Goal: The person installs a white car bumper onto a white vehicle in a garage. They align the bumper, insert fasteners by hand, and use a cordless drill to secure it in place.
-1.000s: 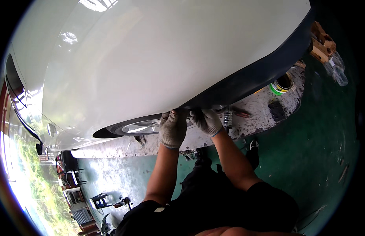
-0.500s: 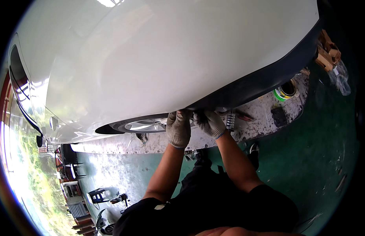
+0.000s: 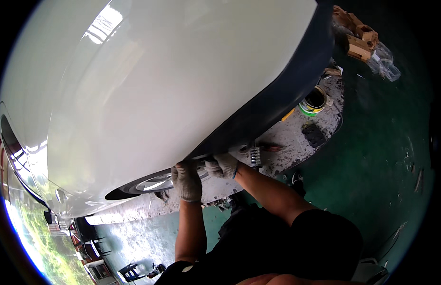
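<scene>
A white car's rear side panel (image 3: 158, 90) fills the upper view, with dark lower bumper trim (image 3: 272, 102) along its edge. Below it shows part of a wheel (image 3: 156, 183) in its arch. My left hand (image 3: 187, 183), in a grey knit glove, has its fingers closed at the panel edge where the trim meets the arch. Just right of it, my right hand (image 3: 223, 166), gloved alike, is curled under the trim near the wheel. What its fingers hold, if anything, is hidden. A coil spring (image 3: 255, 156) stands beside the right wrist.
Under the car runs a worn, paint-spotted platform (image 3: 287, 159). On it are an open tin (image 3: 313, 100) with a green and yellow side and a black flat piece (image 3: 314, 135). Torn cardboard (image 3: 360, 47) and clear plastic (image 3: 385, 62) lie on the green floor at far right.
The view has shifted, so car and hands appear lower and further left. My right hand's fingers have come down from the trim and are more curled. My left hand stays at the panel edge.
</scene>
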